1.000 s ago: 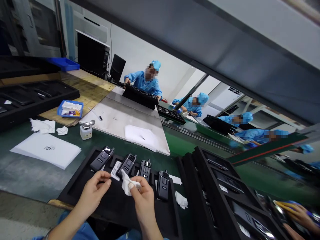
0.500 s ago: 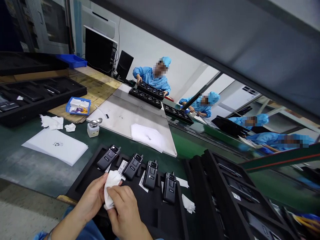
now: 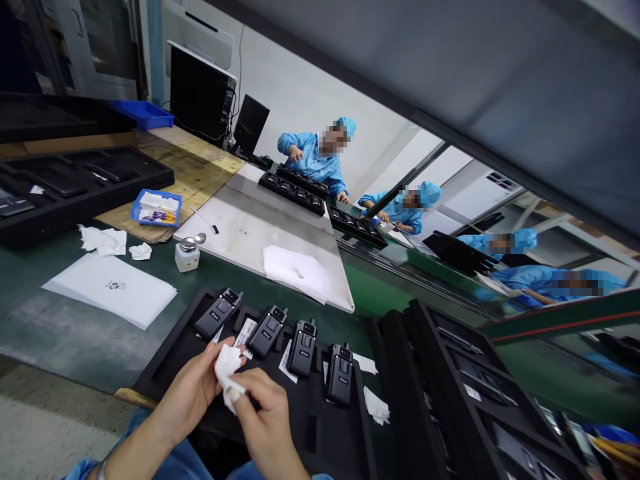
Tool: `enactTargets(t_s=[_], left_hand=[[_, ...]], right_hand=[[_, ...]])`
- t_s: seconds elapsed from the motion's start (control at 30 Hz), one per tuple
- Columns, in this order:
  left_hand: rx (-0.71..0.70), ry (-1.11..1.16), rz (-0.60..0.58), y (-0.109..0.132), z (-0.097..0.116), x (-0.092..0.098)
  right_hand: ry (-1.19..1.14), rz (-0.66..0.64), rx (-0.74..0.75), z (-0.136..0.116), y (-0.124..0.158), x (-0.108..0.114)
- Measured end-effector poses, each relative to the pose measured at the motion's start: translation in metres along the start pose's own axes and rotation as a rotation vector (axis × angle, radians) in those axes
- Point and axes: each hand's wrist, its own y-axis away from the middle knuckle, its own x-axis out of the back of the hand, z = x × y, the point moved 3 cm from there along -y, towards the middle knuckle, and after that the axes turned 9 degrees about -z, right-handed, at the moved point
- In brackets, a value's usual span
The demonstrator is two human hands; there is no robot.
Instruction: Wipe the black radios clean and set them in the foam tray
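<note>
Right grip (image 3: pixel 263 405) pinches tissue (image 3: pixel 229 362), left grip (image 3: pixel 193 387) unclear; four handsets (image 3: pixel 303 352) laid out, twelve to three o'clock, none lifted!

Reads as a factory floor, electronics line — assembly or inspection, can't tell which. Shows in matching blue caps (image 3: pixel 346 127) and blue coats (image 3: pixel 311 159) on co-workers along a long green bench (image 3: pixel 363 283), black foam tray (image 3: pixel 167 360) with a row of identical handsets (image 3: pixel 302 350), stacked trays (image 3: pixel 400 380) at right, blue bin (image 3: pixel 150 117), metal-topped bottle (image 3: pixel 187 260) — plus grey panel (image 3: pixel 450 80) overhead.
</note>
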Motion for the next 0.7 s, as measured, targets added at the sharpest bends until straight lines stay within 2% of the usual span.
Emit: enactTargets(t_s=[0.1,0.17,0.3,0.4,0.5,0.7], left_hand=[[-0.210,-0.378,0.061,0.004,0.005,0.004],[-0.388,-0.693,0.065,0.010,0.011,0.000],[-0.595,-1.160,-0.139,0.020,0.018,-0.020],[-0.671,-1.299,-0.192,0.022,0.021,-0.029],[-0.681,-1.355,-0.190,0.022,0.024,-0.031],[-0.747,-1.510,-0.267,0.024,0.028,-0.034]], right_hand=[[-0.440,0.181,-0.245,0.010,-0.006,0.010],[-0.627,0.250,-0.327,0.013,-0.010,0.014],[-0.778,0.201,-0.363,0.011,-0.015,0.015],[-0.795,0.122,-0.340,0.005,-0.013,0.015],[-0.757,0.053,-0.326,0.001,-0.008,0.018],[-0.716,-0.059,-0.304,-0.003,-0.004,0.027]])
